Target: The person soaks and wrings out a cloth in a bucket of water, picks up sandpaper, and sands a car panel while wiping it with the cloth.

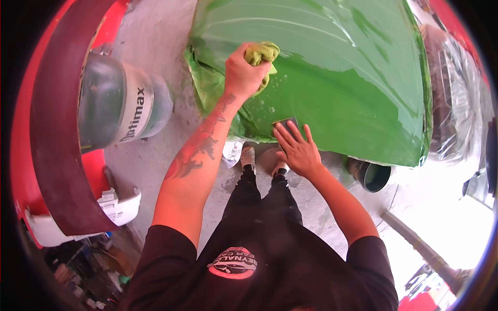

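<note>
My left hand (246,72) is closed around a bunched yellow-green cloth (262,53), over the left part of a glossy green car hood (337,98). Under the outstretched fingers of my right hand (298,147) is a small dark sanding pad (284,123), pressed flat against the hood near its front edge. The little finger is spread away from the others, and the pad's underside is hidden. Wet streaks cover the hood, and whitish droplets lie between my two hands. Crumpled green sheeting (199,78) hangs along the hood's left side.
A large clear bottle labelled Optimax (137,101) stands left, beside a curved dark red panel (57,119). A black bucket (374,177) sits below the hood's front edge at right. Plastic-wrapped parts (456,98) are farther right. A pole (420,246) lies lower right.
</note>
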A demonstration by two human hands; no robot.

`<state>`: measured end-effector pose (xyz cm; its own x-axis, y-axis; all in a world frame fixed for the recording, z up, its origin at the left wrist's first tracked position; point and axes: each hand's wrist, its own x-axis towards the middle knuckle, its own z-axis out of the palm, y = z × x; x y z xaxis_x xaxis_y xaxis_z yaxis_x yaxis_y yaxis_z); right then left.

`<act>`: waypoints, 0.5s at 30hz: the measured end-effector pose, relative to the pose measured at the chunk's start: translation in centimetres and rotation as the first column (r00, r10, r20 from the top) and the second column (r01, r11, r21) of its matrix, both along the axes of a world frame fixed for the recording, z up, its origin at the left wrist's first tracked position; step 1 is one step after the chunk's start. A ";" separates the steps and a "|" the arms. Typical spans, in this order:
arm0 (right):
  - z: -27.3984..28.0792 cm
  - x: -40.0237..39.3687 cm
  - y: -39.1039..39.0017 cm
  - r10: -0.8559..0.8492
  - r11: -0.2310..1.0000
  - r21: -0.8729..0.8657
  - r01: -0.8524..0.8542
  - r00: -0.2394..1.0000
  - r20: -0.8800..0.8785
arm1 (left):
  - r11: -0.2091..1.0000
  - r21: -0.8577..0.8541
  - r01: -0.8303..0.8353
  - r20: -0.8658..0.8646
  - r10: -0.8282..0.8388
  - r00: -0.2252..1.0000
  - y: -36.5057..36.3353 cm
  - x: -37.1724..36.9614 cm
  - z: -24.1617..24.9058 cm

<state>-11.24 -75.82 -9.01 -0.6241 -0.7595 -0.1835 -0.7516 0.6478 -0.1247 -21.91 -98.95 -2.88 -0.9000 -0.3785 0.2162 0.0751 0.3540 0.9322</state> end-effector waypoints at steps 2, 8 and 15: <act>-0.1 -1.7 -1.5 0.038 0.999 0.017 -0.038 0.999 0.003 | 0.998 0.054 -0.034 -0.011 0.034 0.999 -1.0 0.3 0.1; -1.3 -9.0 -11.4 0.051 0.995 -0.079 -0.062 0.988 -0.143 | 0.901 0.316 -0.298 -0.032 0.324 0.945 -6.8 3.8 -0.9; 0.8 -4.0 -2.9 0.169 0.980 0.110 -0.168 0.986 -0.001 | 0.429 0.593 -0.681 0.283 0.680 0.676 -19.9 26.0 -7.9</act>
<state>-15.21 -78.68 -8.24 -0.4915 -0.8295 -0.2652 -0.8519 0.5212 -0.0515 4.12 -118.87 -10.76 -0.2896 -0.9032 -0.3169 0.0727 -0.3508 0.9336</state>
